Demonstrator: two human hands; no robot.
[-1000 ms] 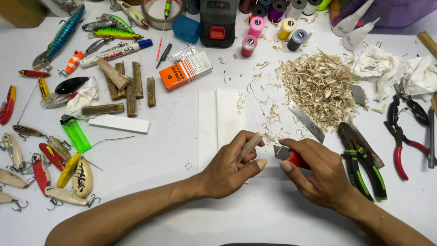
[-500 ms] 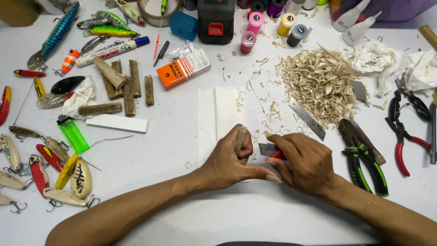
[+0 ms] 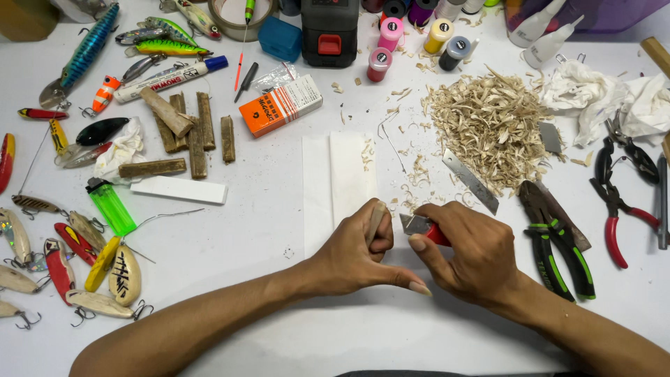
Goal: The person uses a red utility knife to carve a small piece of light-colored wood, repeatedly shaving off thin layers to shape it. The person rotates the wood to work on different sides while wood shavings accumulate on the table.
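Observation:
My left hand (image 3: pixel 359 255) grips a small wooden stick (image 3: pixel 376 219), holding it upright over a folded white paper (image 3: pixel 338 171) on the white table. My right hand (image 3: pixel 469 255) holds a red-handled knife (image 3: pixel 421 226) whose short blade points left, close against the stick. My left thumb stretches out under the right hand. Loose wood chips lie around the paper's right edge.
A big pile of wood shavings (image 3: pixel 488 126) lies behind the right hand, a loose blade (image 3: pixel 470 180) beside it. Green-handled pliers (image 3: pixel 558 241) and red pliers (image 3: pixel 618 202) are at right. Wooden sticks (image 3: pixel 188 129), a green lighter (image 3: pixel 112 206) and fishing lures (image 3: pixel 84 258) fill the left.
The stick in my left hand has turned from slanted to upright, and both hands have drawn closer together. The knife blade has come up against the stick.

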